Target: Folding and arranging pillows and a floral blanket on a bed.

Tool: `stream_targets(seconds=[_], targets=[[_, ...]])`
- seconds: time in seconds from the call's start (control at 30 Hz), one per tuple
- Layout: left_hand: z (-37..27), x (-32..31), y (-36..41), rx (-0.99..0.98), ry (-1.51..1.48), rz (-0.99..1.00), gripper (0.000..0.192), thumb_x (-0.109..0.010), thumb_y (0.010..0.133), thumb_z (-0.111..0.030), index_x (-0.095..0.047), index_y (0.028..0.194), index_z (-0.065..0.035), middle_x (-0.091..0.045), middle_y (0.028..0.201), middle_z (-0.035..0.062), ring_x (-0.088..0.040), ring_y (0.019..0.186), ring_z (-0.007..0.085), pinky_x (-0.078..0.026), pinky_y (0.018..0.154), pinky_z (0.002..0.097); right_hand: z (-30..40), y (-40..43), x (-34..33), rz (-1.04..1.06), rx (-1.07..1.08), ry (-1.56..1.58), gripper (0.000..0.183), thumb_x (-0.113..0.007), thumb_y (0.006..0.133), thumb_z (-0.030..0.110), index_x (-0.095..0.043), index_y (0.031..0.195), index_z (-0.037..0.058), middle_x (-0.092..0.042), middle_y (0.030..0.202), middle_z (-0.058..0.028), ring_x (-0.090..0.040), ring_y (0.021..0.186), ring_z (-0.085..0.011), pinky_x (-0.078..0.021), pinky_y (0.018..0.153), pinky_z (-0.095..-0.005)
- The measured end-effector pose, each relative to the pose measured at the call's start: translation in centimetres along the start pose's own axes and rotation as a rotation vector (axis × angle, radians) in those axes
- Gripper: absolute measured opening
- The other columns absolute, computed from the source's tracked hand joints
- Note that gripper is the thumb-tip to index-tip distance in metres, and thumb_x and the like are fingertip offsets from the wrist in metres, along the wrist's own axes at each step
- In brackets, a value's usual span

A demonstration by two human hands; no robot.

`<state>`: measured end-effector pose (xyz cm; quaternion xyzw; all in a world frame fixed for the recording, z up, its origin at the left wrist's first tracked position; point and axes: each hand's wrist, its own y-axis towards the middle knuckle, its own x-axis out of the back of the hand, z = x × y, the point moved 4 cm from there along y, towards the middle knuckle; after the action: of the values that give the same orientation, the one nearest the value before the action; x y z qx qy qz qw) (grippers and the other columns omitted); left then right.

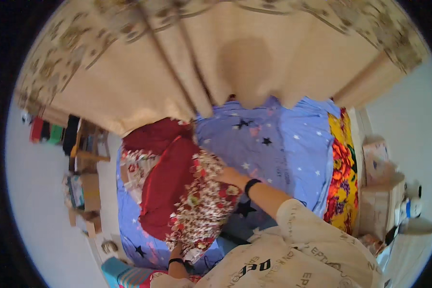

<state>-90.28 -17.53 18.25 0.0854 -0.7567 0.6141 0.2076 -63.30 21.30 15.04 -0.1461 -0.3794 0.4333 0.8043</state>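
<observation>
A dark red pillow point(171, 180) with a patterned, leafy-looking side in white, red and green is tilted above the bed, between my two hands. My right hand point(227, 173), with a black band at the wrist, grips its patterned upper edge. Low on the same pillow, my left hand point(178, 249) holds the near corner; the pattern partly hides its fingers. Behind it lies a second dark red pillow point(153, 138) against the curtain. A patterned white and red fabric piece point(133, 171) shows beside them. Under everything spreads a blue bedsheet point(306, 144) with stars.
A beige curtain point(291, 61) hangs along the bed's far side. Yellow floral fabric point(342, 172) lies along the right edge. To the left stand a wooden chair-like frame point(90, 154) and cardboard boxes point(90, 190). More boxes point(374, 208) stand on the right. A turquoise striped cloth point(120, 271) lies near-left.
</observation>
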Motion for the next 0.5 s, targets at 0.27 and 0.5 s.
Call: stream_targets(seconds=[0.27,0.5], targets=[[1.6,-1.4,-4.1,-0.256,0.275,-0.169,0.062,-0.055,0.079,-0.053,-0.045,0.127,-0.0141,-0.058,0.111,0.0055,-0.058,0.092,0.0176,-0.044,0.066,0.0259,-4.2,-7.7,2.6,-0.129,0.122,0.177,0.051,-0.062,0.072,0.047,-0.059,0.098,0.0033,-0.061,0.092,-0.0222,-0.058,0.084,-0.0377,-0.0464,0.074,-0.0427],[-15.9,-10.4,-18.1,-0.188,-1.079,0.215,0.039,-0.049,0.088,-0.037,-0.052,0.114,-0.0089,-0.059,0.107,0.0085,-0.059,0.093,0.0197,-0.050,0.076,0.0330,-8.5,-15.2,16.5,-0.285,0.267,0.350,0.039,-0.063,0.077,0.042,-0.064,0.094,0.0072,-0.065,0.082,-0.0089,-0.059,0.075,-0.0167,-0.0461,0.070,-0.0332]])
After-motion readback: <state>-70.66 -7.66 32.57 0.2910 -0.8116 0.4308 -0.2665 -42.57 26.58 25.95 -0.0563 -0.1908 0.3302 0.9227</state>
